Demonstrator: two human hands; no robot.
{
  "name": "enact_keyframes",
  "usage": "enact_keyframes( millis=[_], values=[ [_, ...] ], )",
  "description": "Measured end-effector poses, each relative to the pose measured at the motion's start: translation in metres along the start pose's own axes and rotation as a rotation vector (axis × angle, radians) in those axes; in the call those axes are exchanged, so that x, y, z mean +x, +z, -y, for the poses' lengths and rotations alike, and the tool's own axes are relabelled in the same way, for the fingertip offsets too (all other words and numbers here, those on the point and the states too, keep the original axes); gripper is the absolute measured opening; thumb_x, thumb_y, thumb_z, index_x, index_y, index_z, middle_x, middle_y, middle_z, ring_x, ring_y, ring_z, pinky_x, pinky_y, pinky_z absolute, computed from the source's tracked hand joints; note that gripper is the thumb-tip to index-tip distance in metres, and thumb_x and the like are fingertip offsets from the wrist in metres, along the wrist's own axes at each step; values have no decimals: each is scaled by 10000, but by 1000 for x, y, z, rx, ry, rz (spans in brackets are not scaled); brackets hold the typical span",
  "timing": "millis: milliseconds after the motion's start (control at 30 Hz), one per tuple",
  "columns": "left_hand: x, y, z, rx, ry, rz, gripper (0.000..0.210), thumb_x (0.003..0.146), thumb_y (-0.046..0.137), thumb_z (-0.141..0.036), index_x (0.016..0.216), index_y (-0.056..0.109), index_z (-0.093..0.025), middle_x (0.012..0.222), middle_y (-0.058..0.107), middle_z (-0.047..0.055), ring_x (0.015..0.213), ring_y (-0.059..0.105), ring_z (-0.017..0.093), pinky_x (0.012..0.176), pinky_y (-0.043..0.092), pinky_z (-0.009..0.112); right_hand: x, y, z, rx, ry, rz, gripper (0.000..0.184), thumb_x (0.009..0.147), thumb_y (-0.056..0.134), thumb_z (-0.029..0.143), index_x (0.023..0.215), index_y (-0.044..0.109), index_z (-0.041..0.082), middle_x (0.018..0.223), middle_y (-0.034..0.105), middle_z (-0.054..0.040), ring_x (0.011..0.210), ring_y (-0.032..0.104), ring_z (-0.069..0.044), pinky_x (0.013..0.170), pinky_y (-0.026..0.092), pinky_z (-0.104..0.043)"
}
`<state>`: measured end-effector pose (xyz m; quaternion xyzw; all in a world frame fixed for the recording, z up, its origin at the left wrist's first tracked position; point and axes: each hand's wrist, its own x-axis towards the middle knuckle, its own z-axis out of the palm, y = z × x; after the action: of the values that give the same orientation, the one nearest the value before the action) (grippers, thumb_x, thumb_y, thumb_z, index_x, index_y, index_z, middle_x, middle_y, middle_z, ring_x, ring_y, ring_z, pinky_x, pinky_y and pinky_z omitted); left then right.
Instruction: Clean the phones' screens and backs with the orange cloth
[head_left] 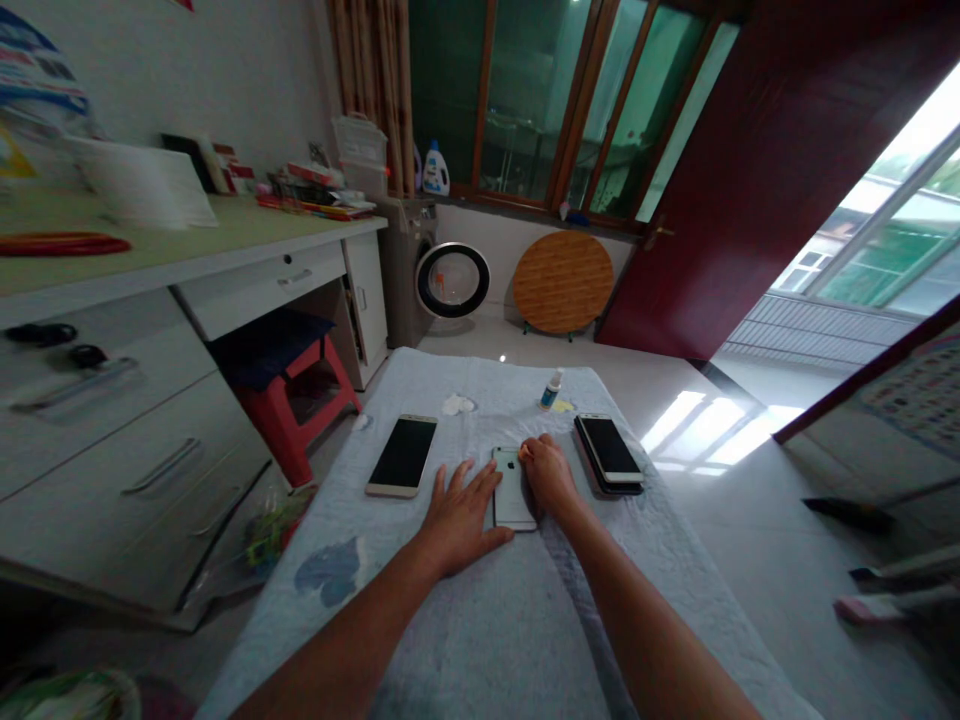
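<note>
A smartphone [514,505] lies face down on the cloth-covered table, its pale back and dark apple logo showing. My left hand [463,515] is spread open along the phone's left edge, fingertips and thumb touching it. At the phone's upper right, my right hand [549,475] is closed with a small orange piece [524,453] at its fingertips; its kind is too small to tell. A gold-edged smartphone [403,455] rests screen up to the left. On the right, a white-framed smartphone [609,447] lies on a dark flat device [589,462].
A small spray bottle [551,390] stands near the table's far edge. The patterned cloth [450,660] covers the table. To the left are a red stool [300,405] and a desk [247,250]; an open washing machine [409,240] and a round wooden board [564,280] are beyond.
</note>
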<state>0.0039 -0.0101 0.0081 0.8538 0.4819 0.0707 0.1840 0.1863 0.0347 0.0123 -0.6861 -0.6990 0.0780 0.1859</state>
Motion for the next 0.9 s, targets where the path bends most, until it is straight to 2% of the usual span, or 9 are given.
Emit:
enact_keyframes(
  millis=[133, 233, 367, 500, 600, 733, 900],
  values=[
    [0, 4, 2, -10, -9, -14, 849, 776, 572, -568, 1469, 230, -219, 1539, 290, 83, 1437, 111, 344, 1131, 11, 603, 13, 8, 4, -3, -35, 7, 229, 891, 464, 143, 809, 676, 168, 861, 569, -58, 798, 503, -151, 715, 335, -229],
    [1, 9, 3, -3, -30, -50, 925, 768, 585, -570, 1477, 160, -154, 1528, 282, 150, 1431, 150, 335, 1141, 21, 581, 4, 6, 11, 45, -145, 40, 229, 869, 482, 102, 805, 692, 167, 858, 574, -54, 848, 509, -154, 769, 341, -231],
    [2, 12, 3, 15, -38, -75, 916, 765, 590, -585, 1455, 189, -136, 1517, 275, 188, 1421, 189, 332, 1143, 47, 579, -22, -6, 16, 126, -281, 136, 234, 846, 497, 68, 795, 698, 174, 851, 578, -42, 830, 517, -146, 771, 356, -231],
    [2, 11, 3, 25, -24, -51, 793, 793, 575, -572, 1428, 285, -195, 1540, 255, 145, 1431, 155, 331, 1136, 35, 592, -32, -15, 11, 192, -370, 242, 216, 830, 521, 61, 762, 693, 174, 812, 571, -24, 791, 527, -129, 750, 361, -218],
    [1, 8, 2, 11, -5, -30, 740, 809, 553, -564, 1433, 296, -258, 1551, 254, 93, 1436, 125, 343, 1119, 16, 622, -17, -12, 6, 162, -329, 208, 222, 861, 501, 95, 779, 697, 162, 808, 574, -32, 786, 531, -130, 749, 362, -218],
    [0, 6, 3, 0, 11, -5, 739, 810, 535, -578, 1435, 303, -260, 1556, 247, 74, 1439, 96, 351, 1116, 0, 627, 15, 1, 5, 66, -224, 127, 223, 883, 493, 135, 853, 713, 148, 850, 595, -61, 832, 535, -149, 768, 360, -229],
    [1, 8, 3, 12, -25, -19, 830, 782, 554, -593, 1444, 260, -187, 1539, 263, 137, 1435, 136, 337, 1138, 21, 587, 29, 10, 11, 11, -241, 110, 236, 894, 486, 150, 878, 721, 160, 878, 598, -67, 859, 528, -158, 793, 353, -244]
  ],
)
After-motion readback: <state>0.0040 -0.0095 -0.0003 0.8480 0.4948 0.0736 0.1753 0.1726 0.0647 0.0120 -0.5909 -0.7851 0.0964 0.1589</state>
